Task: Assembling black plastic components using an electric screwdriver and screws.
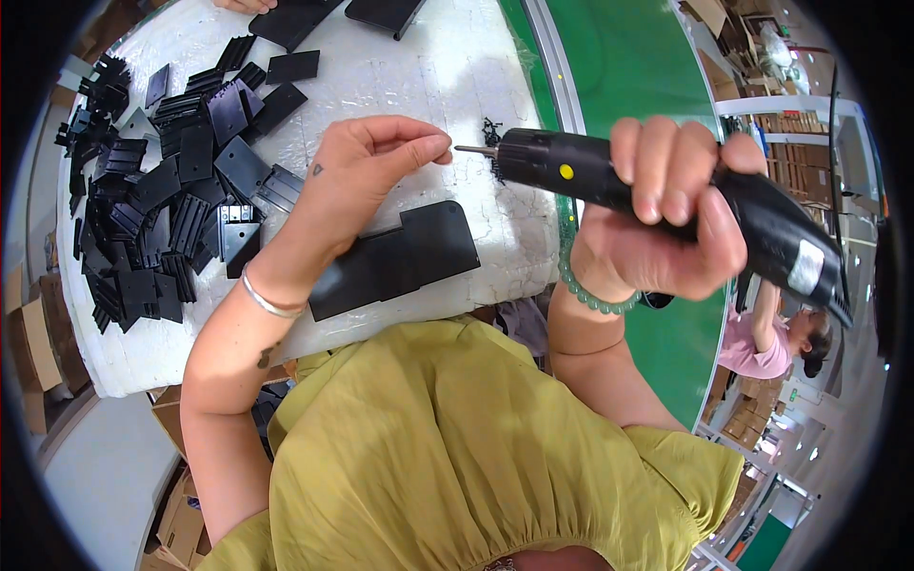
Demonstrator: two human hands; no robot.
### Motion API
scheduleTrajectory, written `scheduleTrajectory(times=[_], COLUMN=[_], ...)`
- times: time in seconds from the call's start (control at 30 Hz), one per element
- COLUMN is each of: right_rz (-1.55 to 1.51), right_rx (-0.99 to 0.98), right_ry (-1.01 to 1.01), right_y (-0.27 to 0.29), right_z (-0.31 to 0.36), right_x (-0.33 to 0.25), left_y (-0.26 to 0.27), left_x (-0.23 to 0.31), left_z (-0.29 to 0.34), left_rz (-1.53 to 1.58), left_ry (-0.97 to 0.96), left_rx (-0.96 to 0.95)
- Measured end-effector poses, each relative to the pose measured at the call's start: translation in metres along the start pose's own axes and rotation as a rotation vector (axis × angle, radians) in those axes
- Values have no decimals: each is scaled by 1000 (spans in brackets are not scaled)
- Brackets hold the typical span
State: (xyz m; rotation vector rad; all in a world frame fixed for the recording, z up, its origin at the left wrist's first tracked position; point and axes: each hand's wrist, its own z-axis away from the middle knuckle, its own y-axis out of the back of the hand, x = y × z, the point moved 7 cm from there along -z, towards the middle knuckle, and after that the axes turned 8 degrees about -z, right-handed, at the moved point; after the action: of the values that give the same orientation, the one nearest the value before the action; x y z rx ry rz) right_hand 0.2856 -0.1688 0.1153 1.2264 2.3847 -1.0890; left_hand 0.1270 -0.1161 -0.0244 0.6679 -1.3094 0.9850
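Note:
My right hand [666,205] is wrapped round a black electric screwdriver [562,167], raised above the table with its thin bit pointing left. Close to the bit's tip, my left hand [381,157] pinches thumb and forefinger together; whatever is between them is too small to make out. Below that hand lies a flat black panel [419,252] at the table's near edge, partly covered by my left wrist. Small black screws [492,138] lie scattered behind the screwdriver's front end.
A heap of black plates and ribbed pieces [181,181] covers the white table's left side. Larger black panels [376,11] lie at the far edge, near another person's hand [246,5]. A green surface [619,57] with a metal rail runs along the right. Another person [766,343] is farther right.

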Motion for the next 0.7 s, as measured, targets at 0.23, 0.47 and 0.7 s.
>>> scheduleTrajectory(times=[0.23,0.47,0.7], right_rz=[56,146,168], right_rx=[-72,-223,-279], right_ry=[-32,-15,-26], right_y=[-32,-55,-64], right_z=[3,10,20], right_x=[-19,-25,-24], left_y=[-30,-35,-39], left_x=[-10,-6,3], left_z=[31,43,61], left_rz=[783,751,684], left_ry=[250,251,276], left_rx=[-251,-245,-216])
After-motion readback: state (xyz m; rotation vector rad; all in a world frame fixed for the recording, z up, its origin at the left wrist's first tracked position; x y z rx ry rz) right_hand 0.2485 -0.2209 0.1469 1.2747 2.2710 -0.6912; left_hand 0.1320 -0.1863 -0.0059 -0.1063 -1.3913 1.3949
